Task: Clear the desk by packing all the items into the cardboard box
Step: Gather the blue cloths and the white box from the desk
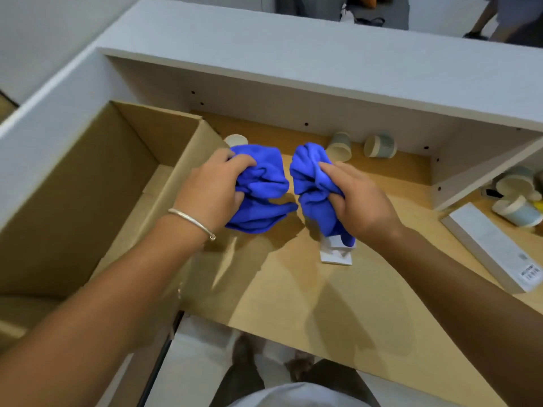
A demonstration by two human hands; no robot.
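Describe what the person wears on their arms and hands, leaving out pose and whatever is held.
Both forearms are bare, with no sleeves reaching into view, and neither hand is gloved. The left hand has a thin silver bangle round its wrist, with a small ring-shaped end near the underside. The right hand shows no ring, watch or band in this view.

A white shelf unit (pixel 293 80) was seen standing over the back of the worktop (pixel 323 289), with dark peg holes dotted along its inner walls. A pale floor (pixel 205 342) was visible below the worktop's near edge, and the legs of another person (pixel 484 19) were glimpsed in the blurred background beyond the shelf.
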